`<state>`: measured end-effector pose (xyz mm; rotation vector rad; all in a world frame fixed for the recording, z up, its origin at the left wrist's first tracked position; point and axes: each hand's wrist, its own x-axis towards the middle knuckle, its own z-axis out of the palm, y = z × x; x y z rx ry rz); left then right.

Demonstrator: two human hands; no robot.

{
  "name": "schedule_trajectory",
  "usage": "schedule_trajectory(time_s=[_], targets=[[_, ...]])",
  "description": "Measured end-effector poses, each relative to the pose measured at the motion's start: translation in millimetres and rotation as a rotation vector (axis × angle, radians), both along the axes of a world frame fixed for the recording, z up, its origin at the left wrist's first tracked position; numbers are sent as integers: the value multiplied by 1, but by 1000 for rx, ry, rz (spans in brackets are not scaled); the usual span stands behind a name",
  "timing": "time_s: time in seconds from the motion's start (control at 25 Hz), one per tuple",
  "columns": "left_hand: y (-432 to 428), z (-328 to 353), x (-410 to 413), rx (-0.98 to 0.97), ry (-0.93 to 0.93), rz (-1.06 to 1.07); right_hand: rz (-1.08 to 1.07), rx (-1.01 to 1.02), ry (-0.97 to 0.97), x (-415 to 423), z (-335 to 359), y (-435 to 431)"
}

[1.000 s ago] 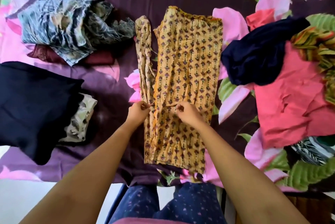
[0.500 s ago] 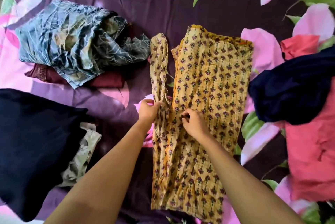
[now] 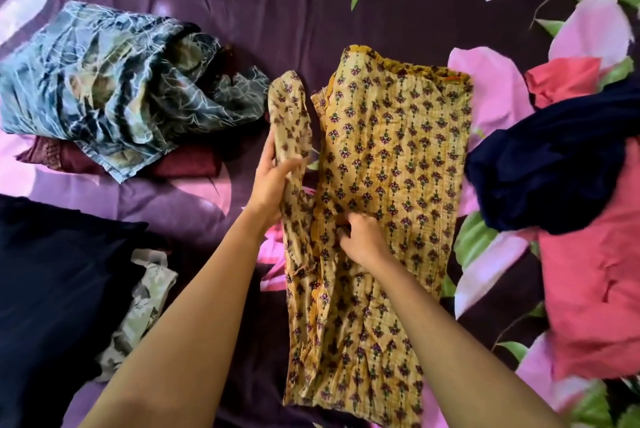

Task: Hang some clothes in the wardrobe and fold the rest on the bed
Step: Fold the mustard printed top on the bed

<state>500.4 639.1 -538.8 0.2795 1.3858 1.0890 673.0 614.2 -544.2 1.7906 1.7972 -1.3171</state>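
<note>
Your left hand (image 3: 273,185) is gripping the sleeve (image 3: 291,109) of the yellow kurta (image 3: 398,157) on the bed (image 3: 277,12); your right hand (image 3: 363,239) is pinching its middle, fingers curled.

Of the person only two arms show. The left forearm (image 3: 194,306) and the right forearm (image 3: 450,341) are bare, uncovered by any sleeve. The left grip (image 3: 273,182) and right grip (image 3: 363,237) are bare hands; the nails are too blurred to tell.
</note>
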Motion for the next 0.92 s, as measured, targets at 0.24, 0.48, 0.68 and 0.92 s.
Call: schedule_trajectory(time_s=[0.24,0.48,0.68,0.92], targets=[[10,24,103,423,1098,-1354,-1275,128,449,49,-7,-4],[-31,0,145,334,1280,-1729,-1452,345,281,96,-18,-9],[-44,-13,137,303,924,-1426,-658,513,213,95,-18,2],[-46,-31,124,202,1069,-928,-207,428,63,111,-31,13]])
